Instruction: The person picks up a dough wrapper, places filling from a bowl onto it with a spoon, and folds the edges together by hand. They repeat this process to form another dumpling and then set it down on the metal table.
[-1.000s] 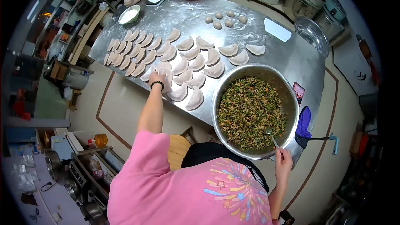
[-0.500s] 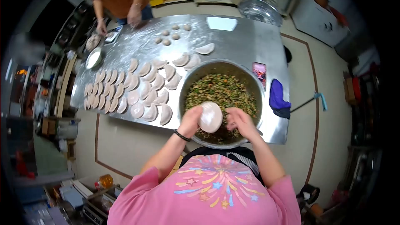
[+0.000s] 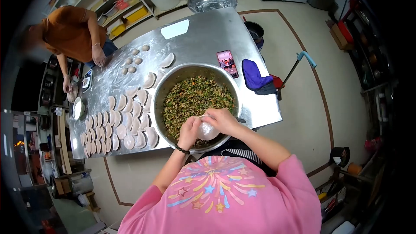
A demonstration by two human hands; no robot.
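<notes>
A round, pale dough wrapper (image 3: 208,132) hangs between my hands over the near side of a large metal bowl (image 3: 157,104). My left hand (image 3: 189,132) is closed on its left edge, with a dark beaded bracelet at the wrist. On the upper edge, the fingers of my right hand (image 3: 221,120) are closed in a pinch. Chopped green and brown filling (image 3: 197,95) spreads across the bowl beneath my hands. Left of the bowl, many half-moon dumplings (image 3: 141,96) lie in rows on the steel table (image 3: 206,34).
Across the table a co-worker (image 3: 69,30) in an orange top handles dough near a scale (image 3: 87,80) and a white bowl (image 3: 78,108). Several dough balls (image 3: 135,52) sit on the floured surface. A phone (image 3: 227,63) and a purple cloth (image 3: 255,74) lie to the right.
My right hand has come in from apart and now pinches the wrapper's edge beside my left hand. The wrapper hangs lower. The camera view has turned and shifted right.
</notes>
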